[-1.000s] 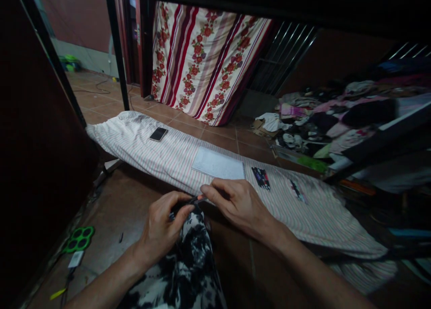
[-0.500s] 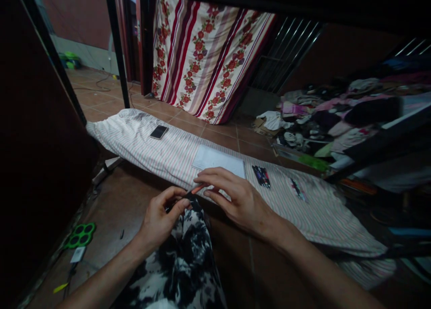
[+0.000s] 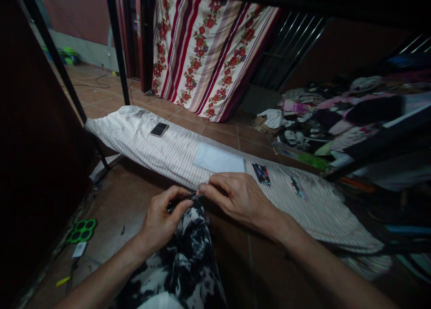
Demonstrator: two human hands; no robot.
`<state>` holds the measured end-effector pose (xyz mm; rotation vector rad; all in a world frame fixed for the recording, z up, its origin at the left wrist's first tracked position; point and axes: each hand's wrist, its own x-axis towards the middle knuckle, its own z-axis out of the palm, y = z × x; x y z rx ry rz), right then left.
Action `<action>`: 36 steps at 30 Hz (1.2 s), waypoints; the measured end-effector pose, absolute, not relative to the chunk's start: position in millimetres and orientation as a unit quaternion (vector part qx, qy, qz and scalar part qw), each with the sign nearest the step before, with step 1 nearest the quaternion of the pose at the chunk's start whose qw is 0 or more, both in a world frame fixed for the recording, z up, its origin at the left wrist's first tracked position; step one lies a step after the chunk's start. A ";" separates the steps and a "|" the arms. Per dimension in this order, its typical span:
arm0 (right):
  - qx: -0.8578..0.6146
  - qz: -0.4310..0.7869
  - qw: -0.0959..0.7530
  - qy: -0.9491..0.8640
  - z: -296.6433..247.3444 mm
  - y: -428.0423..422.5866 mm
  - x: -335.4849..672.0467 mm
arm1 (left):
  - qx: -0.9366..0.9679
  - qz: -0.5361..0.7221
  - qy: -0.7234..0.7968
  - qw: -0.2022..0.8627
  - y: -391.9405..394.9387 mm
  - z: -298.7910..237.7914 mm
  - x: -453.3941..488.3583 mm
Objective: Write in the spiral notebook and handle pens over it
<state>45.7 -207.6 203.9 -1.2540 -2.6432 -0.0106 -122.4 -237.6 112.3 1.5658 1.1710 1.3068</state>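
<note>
Over my knee, my left hand [image 3: 171,206] pinches a slim, dark pen-like stick [image 3: 192,195] between thumb and fingers. My right hand [image 3: 232,194] closes on the stick's other end, where a bit of orange shows at the fingertips. Its exact kind is too small and dark to tell. Just beyond my right hand a spiral notepad [image 3: 218,158] lies open on the striped sheet [image 3: 175,154]. To its right rest a bunch of pens [image 3: 261,174] and a smaller group of pens [image 3: 297,187].
A phone [image 3: 159,129] lies on the sheet's left part. Dark metal posts [image 3: 117,44] frame the sides. On the tiled floor are a green four-ring object [image 3: 81,230] and a small dark piece [image 3: 123,229]. Clothes [image 3: 330,116] are heaped at right; a flowered curtain [image 3: 208,53] hangs behind.
My right fingers have come down and closed near my left fingertips, covering most of the orange length that showed between the hands. My left hand stays almost in place.
</note>
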 end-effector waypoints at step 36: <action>-0.332 0.159 0.213 -0.905 197.4 -202.2 56.6 | 0.487 0.499 0.444 0.563 -237.5 108.6 -119.9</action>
